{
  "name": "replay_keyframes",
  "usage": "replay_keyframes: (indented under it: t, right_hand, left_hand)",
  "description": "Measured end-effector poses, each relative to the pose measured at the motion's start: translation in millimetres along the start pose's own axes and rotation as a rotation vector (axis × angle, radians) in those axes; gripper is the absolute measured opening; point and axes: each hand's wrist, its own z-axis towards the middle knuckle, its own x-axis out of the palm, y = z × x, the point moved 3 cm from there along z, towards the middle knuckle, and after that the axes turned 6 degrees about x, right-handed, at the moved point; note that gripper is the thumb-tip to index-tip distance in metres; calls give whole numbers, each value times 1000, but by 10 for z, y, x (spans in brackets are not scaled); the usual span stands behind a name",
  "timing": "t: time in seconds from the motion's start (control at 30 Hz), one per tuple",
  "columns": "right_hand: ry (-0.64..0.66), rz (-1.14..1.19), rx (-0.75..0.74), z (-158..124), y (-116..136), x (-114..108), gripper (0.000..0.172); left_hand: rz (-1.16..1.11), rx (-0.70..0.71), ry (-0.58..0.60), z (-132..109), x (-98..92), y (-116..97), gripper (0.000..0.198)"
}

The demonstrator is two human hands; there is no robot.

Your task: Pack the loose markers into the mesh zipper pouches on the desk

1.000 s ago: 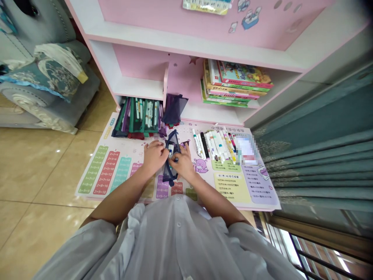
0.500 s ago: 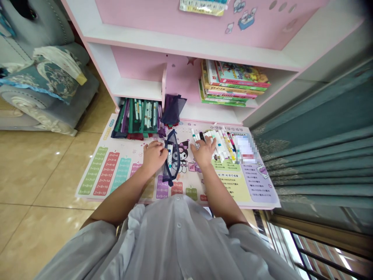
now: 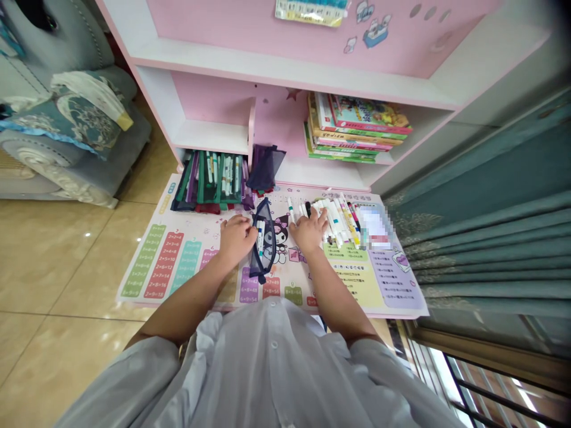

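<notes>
A dark blue mesh pencil pouch [image 3: 268, 244] lies upright along its length on the desk, its mouth spread apart, with white markers [image 3: 260, 238] inside. At its left edge is my left hand [image 3: 238, 238], fingers curled and the thumb side closed on the rim. To the right, my right hand [image 3: 308, 232] rests over the near left end of a row of white markers [image 3: 336, 223], its fingers spread on them. One marker with a teal band [image 3: 291, 209] lies slightly apart from the row, by my right thumb and partly hidden by the hand.
Filled mesh pouches [image 3: 214, 178] stand at the back left, with a dark folded pouch [image 3: 266, 166] beside them. Stacked books [image 3: 357, 134] sit on the shelf. A blurred phone-like object [image 3: 377, 229] lies right of the markers. A printed mat [image 3: 178, 261] covers the desk.
My right hand has shifted slightly left, and the teal-banded marker has moved left, away from the row. My left hand and the pouch have stayed nearly still.
</notes>
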Motion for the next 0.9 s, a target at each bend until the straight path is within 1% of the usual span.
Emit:
replay_keyframes:
  t: [0.1, 0.23, 0.3, 0.37, 0.47, 0.6, 0.8, 0.9]
  right_hand:
    - [20, 69, 6, -27, 58, -72, 16]
    - [3, 279, -14, -164, 175, -246, 18]
    - [40, 384, -71, -274, 258, -317, 18]
    - [107, 423, -132, -394, 350, -360, 18]
    - [198, 388, -172, -557, 475, -381, 16]
    - [247, 334, -217, -698, 601, -356, 18]
    - [352, 244, -209, -756, 668, -242, 21]
    - [388, 221, -213, -752, 688, -222, 20]
  left_hand:
    - [-2, 2, -3, 2, -1, 3, 28]
    - [2, 6, -5, 5, -4, 1, 28]
    - [4, 5, -10, 4, -3, 0, 28]
    - [6, 4, -13, 4, -3, -1, 27]
    - [15, 1, -6, 4, -5, -7, 26]
    - [18, 2, -5, 2, -14, -11, 26]
    - [29, 8, -8, -4, -17, -12, 28]
    - [30, 6, -6, 0, -19, -16, 27]
